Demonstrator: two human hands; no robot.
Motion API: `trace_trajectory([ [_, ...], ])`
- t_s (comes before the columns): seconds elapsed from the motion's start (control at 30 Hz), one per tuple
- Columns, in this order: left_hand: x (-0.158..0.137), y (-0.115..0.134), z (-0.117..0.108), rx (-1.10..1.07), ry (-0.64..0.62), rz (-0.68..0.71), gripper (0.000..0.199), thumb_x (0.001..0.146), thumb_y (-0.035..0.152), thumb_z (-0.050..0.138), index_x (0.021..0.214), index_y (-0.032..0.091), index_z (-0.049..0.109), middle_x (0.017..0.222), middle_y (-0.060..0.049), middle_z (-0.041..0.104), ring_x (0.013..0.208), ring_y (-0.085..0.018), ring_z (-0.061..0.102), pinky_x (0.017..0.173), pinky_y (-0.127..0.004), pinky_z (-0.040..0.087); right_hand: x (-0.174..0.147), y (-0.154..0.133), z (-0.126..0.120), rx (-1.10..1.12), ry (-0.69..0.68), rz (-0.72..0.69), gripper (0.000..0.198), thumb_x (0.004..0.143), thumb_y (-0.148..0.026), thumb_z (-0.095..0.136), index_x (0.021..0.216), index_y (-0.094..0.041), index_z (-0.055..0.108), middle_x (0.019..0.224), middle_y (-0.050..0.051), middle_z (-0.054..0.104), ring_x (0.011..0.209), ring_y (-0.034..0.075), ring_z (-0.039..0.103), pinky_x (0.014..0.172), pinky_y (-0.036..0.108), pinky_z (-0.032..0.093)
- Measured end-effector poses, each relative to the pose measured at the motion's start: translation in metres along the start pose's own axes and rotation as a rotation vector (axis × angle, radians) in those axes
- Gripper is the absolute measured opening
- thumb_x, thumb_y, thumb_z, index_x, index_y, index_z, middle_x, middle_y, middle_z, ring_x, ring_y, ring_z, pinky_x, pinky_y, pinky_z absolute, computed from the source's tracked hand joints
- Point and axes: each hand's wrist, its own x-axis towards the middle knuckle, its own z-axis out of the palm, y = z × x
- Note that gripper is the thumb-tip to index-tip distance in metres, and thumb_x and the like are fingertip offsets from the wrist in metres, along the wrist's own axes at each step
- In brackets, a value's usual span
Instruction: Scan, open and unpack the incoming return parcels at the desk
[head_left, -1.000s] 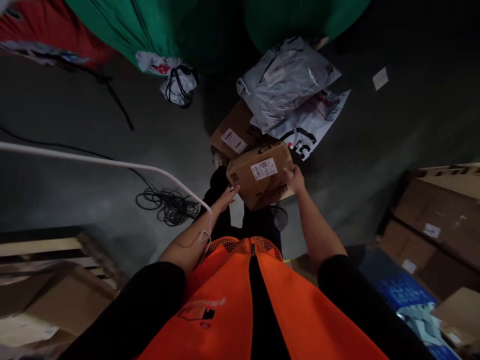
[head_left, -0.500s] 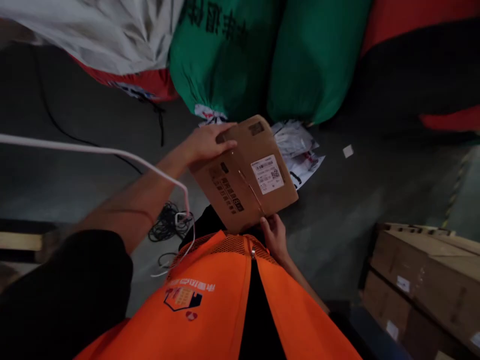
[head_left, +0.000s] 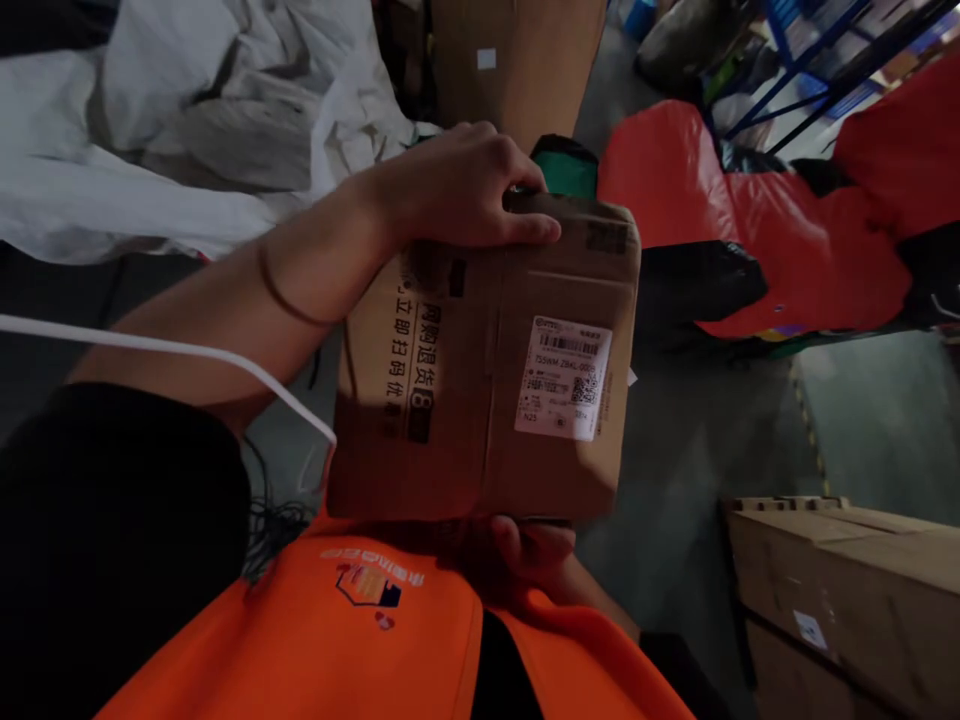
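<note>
A brown cardboard box point(head_left: 450, 450) is held up in front of my chest, its printed face turned to me. It carries a white shipping label point(head_left: 564, 378) with a barcode and a square code. My left hand point(head_left: 491, 190) is closed over the box's far edge, its thumb lying on the printed face. At the near edge, my right hand point(head_left: 534, 550) grips from below, most of its fingers hidden under the box. An orange vest point(head_left: 360, 640) lies close behind that near edge.
A white cord point(head_left: 172, 345) crosses from the left to the box. White sacks point(head_left: 225, 120) lie at the far left, red bags point(head_left: 675, 180) at the right. Cartons point(head_left: 847, 570) are stacked at the lower right. Dark coiled cable point(head_left: 274, 520) lies on the floor. A tall carton point(head_left: 517, 70) stands beyond.
The box has come up nearer to the camera and turned more upright, both hands still on it. The view has tilted up, so red bags and blue racks now show beyond.
</note>
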Motion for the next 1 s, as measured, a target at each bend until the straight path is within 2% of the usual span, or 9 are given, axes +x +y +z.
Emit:
trace_trajectory([
  [0.1,-0.003,0.008,-0.014,0.045,0.008,0.034,0.07,0.097,0.071,0.056,0.124,0.01,0.077,0.094,0.008,0.068,0.129,-0.032,0.068,0.118,-0.054,0.044,0.004,-0.01,-0.001,-0.016,0.143,-0.104,0.057,0.104,-0.035,0.064,0.048,-0.025,0.061,0.041,-0.002,0.05,0.035,0.011,0.041,0.039,0.028,0.033],
  [0.3,-0.006,0.013,-0.03,0.055,0.049,0.06,0.076,0.095,0.077,0.046,0.128,0.015,0.075,0.096,0.011,0.066,0.126,-0.024,0.069,0.115,-0.041,0.045,0.012,-0.016,-0.003,-0.096,0.134,-0.148,0.064,0.106,-0.036,0.061,0.044,-0.026,0.054,0.039,-0.003,0.047,0.033,0.011,0.037,0.039,0.029,0.031],
  [0.43,-0.006,0.011,-0.031,0.062,0.073,0.107,0.071,0.097,0.073,0.049,0.128,0.016,0.077,0.09,0.009,0.062,0.123,-0.026,0.071,0.112,-0.047,0.047,0.016,-0.019,-0.004,-0.065,0.12,-0.147,0.061,0.107,-0.033,0.06,0.047,-0.024,0.053,0.041,-0.003,0.047,0.035,0.011,0.037,0.042,0.03,0.031],
  [0.63,-0.009,0.01,-0.03,0.028,0.069,0.065,0.071,0.097,0.065,0.057,0.127,0.003,0.074,0.097,0.004,0.071,0.131,-0.03,0.068,0.118,-0.056,0.042,0.014,-0.019,0.0,-0.074,0.143,-0.141,0.061,0.107,-0.033,0.061,0.047,-0.024,0.051,0.04,-0.003,0.047,0.033,0.01,0.038,0.042,0.03,0.029],
  [0.83,-0.012,0.003,-0.025,0.038,0.071,0.058,0.075,0.095,0.071,0.05,0.128,0.009,0.075,0.091,0.007,0.066,0.124,-0.028,0.072,0.111,-0.053,0.048,0.009,-0.014,0.003,-0.088,0.106,-0.124,0.057,0.105,-0.032,0.062,0.05,-0.024,0.058,0.041,-0.003,0.05,0.035,0.01,0.042,0.043,0.03,0.033],
  [1.0,-0.013,0.0,-0.021,0.065,0.056,0.041,0.085,0.091,0.079,0.039,0.13,0.012,0.074,0.093,0.007,0.065,0.123,-0.028,0.072,0.109,-0.049,0.048,0.013,-0.014,0.005,-0.053,0.117,-0.122,0.059,0.106,-0.03,0.062,0.048,-0.022,0.054,0.041,-0.002,0.05,0.035,0.009,0.04,0.043,0.028,0.032],
])
